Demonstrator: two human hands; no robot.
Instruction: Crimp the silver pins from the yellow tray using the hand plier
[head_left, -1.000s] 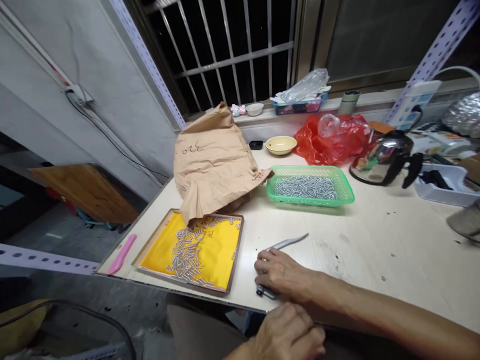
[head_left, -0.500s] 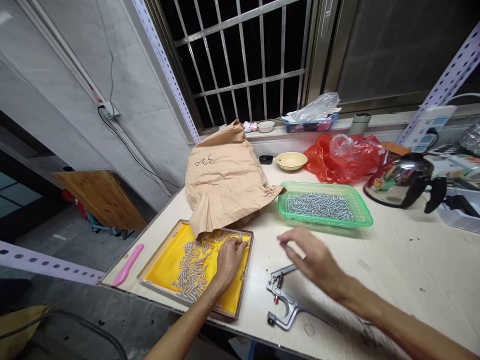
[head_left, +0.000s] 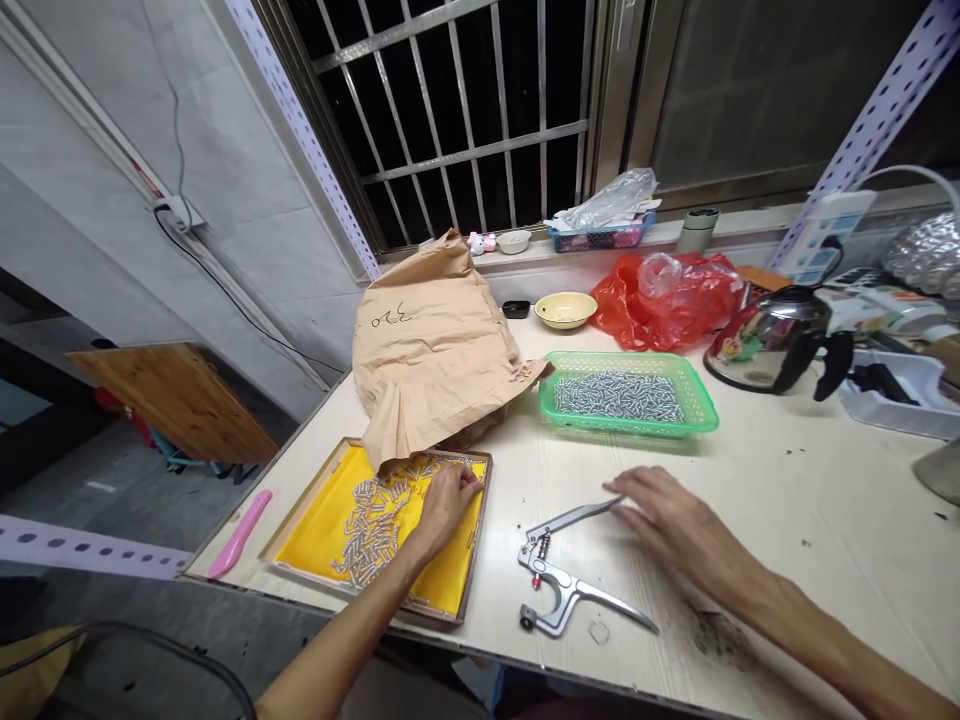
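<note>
My left hand (head_left: 442,503) rests in the yellow-lined tray (head_left: 315,510), fingers curled over the pile of small silver metal pieces (head_left: 371,525); what they grip is hidden. My right hand (head_left: 667,520) lies flat on the table with fingers stretched out, its fingertips touching the upper handle of the silver hand pliers (head_left: 559,585). The pliers lie open on the table between both hands, near the front edge.
A crumpled brown paper bag (head_left: 427,345) overlaps the tray's far end. A green basket (head_left: 697,415) of silver pieces sits behind my right hand. Farther back are a yellow bowl (head_left: 565,309), red plastic bag (head_left: 667,290) and kettle (head_left: 772,340). A pink stick (head_left: 240,533) lies at the left edge.
My left hand came up from below the table edge into the tray. My right hand let go of the pliers, lifted, then settled on their upper handle. The pliers now lie uncovered.
</note>
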